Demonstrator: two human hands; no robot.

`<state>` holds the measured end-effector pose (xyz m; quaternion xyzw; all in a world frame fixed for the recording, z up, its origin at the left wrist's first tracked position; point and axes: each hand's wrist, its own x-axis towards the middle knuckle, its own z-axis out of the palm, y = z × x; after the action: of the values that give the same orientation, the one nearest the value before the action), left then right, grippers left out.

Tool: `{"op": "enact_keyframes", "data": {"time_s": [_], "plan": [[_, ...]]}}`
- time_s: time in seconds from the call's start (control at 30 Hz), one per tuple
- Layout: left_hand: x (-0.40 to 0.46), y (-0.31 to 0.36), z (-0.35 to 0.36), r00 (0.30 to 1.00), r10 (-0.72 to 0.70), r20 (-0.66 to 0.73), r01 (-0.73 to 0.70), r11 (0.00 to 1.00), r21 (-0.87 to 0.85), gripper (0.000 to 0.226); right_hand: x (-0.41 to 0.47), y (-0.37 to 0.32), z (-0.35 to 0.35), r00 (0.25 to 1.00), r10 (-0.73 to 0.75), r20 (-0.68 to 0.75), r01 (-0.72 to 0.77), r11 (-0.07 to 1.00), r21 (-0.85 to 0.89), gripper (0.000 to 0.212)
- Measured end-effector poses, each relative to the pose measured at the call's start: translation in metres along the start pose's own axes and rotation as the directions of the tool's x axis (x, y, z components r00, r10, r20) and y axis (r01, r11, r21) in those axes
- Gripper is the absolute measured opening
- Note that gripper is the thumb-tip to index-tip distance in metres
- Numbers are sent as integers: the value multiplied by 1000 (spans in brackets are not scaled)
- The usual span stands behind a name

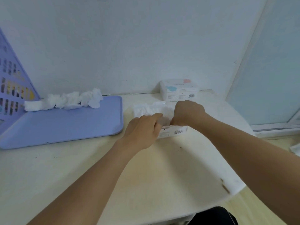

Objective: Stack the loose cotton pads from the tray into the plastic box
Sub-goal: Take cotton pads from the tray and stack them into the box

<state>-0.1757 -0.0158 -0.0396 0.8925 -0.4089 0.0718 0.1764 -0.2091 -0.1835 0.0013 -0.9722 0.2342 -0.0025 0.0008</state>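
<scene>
A clear plastic box (176, 131) with a barcode label sits at the table's middle, white cotton pads (146, 109) packed inside it. My left hand (142, 129) rests against the box's near left side, index finger stretched over the pads. My right hand (188, 112) is curled, fingers pushed down into the pads at the box's right end; whether they pinch a pad is hidden. A row of loose crumpled pads (65, 100) lies along the far edge of the lilac tray (73, 125) at left.
A second sealed box of pads (180, 90) stands against the wall behind the open box. A lilac slotted rack (14, 85) leans at the far left. The table's rounded edge runs at right, with a glass door beyond.
</scene>
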Motion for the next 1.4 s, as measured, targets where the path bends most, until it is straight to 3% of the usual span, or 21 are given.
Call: {"op": "enact_keyframes", "data": {"time_s": [0.2,0.3,0.37,0.43,0.47,0.53,0.6,0.67,0.8,0.9,0.97,1.03,1.1,1.13,1.17,1.27,1.4], "plan": [[-4,-3,6,993,53,-104,-53,999,-3,38,-7,-12,-4,994,-19,-104,-13,955,-296,15],[0,-12,4,957,117,-267,-70,981,181,51,-17,-6,-9,962,-106,-250,30,957,-289,42],[6,-19,-1,969,162,-185,-114,962,248,66,-20,4,-10,911,-301,-283,276,953,-125,42],[10,-26,-2,988,144,50,-152,949,277,74,-21,13,-5,845,-501,-188,532,821,206,33],[11,-29,-2,983,121,141,-153,957,245,76,-19,18,3,805,-574,-153,592,755,283,40],[13,-29,-3,971,83,224,-124,976,177,84,-14,28,19,740,-653,-158,672,710,212,57],[15,-30,-2,964,68,257,-120,974,190,95,-6,36,30,696,-688,-207,714,693,98,63],[16,-33,-2,959,45,280,-104,974,200,98,-2,39,35,674,-706,-217,734,672,97,63],[19,-38,-1,962,52,270,-94,985,143,95,-3,37,48,706,-641,-299,706,671,227,62],[9,-53,-14,976,65,208,-63,998,-20,90,-8,9,22,762,-602,-239,645,739,195,73],[2,-75,-31,996,-6,93,32,960,-280,84,-15,-22,-10,783,-540,-309,602,783,156,76],[-5,-109,-48,980,-189,-67,132,861,-491,75,-19,-62,-35,771,-459,-441,607,738,295,74],[-13,-149,-60,884,-424,-198,250,787,-564,59,-10,-111,-44,801,-405,-441,596,600,534,53],[-20,-169,-64,820,-522,-236,307,748,-589,50,-1,-136,-42,823,-414,-389,568,571,594,35],[-26,-189,-67,766,-596,-240,353,702,-618,43,11,-161,-38,845,-436,-310,527,583,618,31],[-45,-240,-69,707,-685,-176,454,630,-630,37,58,-220,-14,858,-506,-92,455,664,594,81],[-50,-283,-67,681,-707,-191,511,645,-568,44,122,-252,2,858,-513,-33,466,750,469,100]]}}
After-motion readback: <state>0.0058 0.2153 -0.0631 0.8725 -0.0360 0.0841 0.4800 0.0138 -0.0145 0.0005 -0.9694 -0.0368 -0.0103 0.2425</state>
